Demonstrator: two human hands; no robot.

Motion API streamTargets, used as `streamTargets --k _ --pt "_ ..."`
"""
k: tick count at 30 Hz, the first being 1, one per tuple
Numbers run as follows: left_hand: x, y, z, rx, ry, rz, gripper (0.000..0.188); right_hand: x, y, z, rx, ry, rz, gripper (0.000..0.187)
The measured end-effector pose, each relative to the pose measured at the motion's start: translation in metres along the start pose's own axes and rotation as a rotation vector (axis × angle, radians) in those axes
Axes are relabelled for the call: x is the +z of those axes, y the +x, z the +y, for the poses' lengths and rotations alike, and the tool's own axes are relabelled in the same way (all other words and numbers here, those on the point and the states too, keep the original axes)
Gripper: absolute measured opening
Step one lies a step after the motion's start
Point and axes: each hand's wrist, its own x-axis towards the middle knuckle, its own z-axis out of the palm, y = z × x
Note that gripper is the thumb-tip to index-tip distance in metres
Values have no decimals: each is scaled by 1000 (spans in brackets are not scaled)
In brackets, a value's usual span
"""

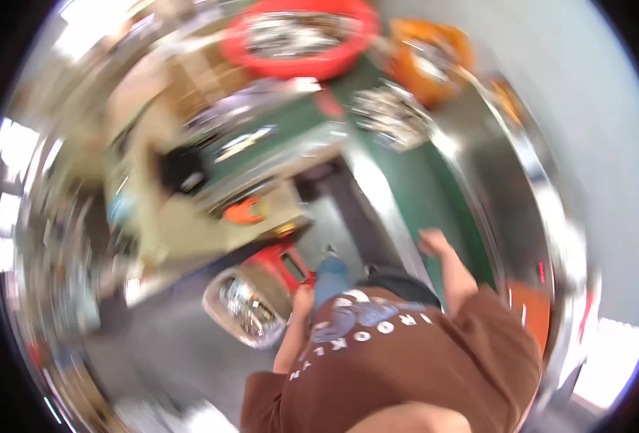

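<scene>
Although my head view is blurred, I notice pale printed letters [384, 327] curving across the brown shirt [413, 364]; at the right, small red lit marks [541, 273] are too unclear for me to read. The red box-like thing [275, 261] has a dark window, and its long axis slants from upper left to lower right. My left hand [303, 296] is at its lower right end — touching or only just beside, I cannot tell, nor whether the fingers pinch it. The pale oval tub [267, 338], holding shiny pieces [246, 304], lies left of this hand, slanting the same way. My right hand [433, 242] is well apart, over or beside the green surface [446, 202] — its fingers look bent inward, but I cannot tell if they grip something.
</scene>
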Motion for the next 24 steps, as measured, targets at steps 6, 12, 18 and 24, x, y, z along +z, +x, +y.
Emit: streamTargets --k 6,12,18,24 --pt "-53 68 6 75 213 -308 33 -50 -82 34 232 461 429 22" --pt "-6 127 23 104 221 -417 31 -75 -163 168 541 1147 857 19" --pt "24 94 106 204 207 -390 33 -40 -149 220 717 1072 733 15" --pt "47 65 131 474 556 -276 28 -16 -89 229 712 921 459 15"
